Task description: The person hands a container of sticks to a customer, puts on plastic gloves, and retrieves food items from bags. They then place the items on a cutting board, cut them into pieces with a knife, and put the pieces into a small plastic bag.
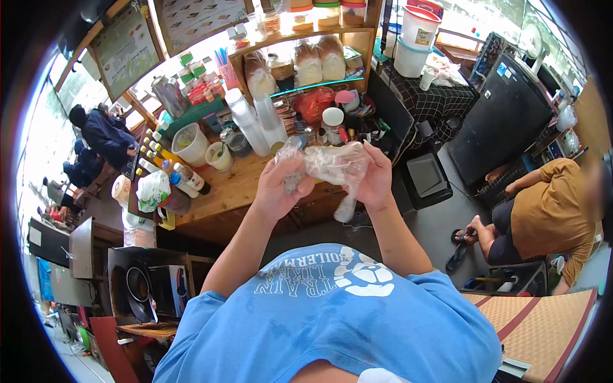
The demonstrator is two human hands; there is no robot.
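"What are the hands holding?"

"A crumpled clear plastic bag [333, 163]; it is stretched between the left hand [281, 186] and the right hand [374, 179], up in front of the wooden tabletop [223, 199], close to its front edge; one narrow end dangles below the right hand."

"How are the fingers set?"

"The left hand is curled, thumb and fingers pinching a bunched wad of plastic; the right hand pinches the other end, its fingers bent around it; whether the wad is a separate bag I cannot tell."

"And what stands about them?"

"Beyond the left hand, back from the front edge, a stack of clear cups [271, 122]; beyond the bag, towards the right end of the tabletop, a white-lidded jar [332, 119]; by the front left corner, a dark bottle [193, 180] with a blue-capped bottle [184, 186] just beside it; further back, near the left edge, a translucent tub [190, 145]."

"Anyone near?"

"A person in a brown shirt [549, 207], on the right, well apart from the tabletop."
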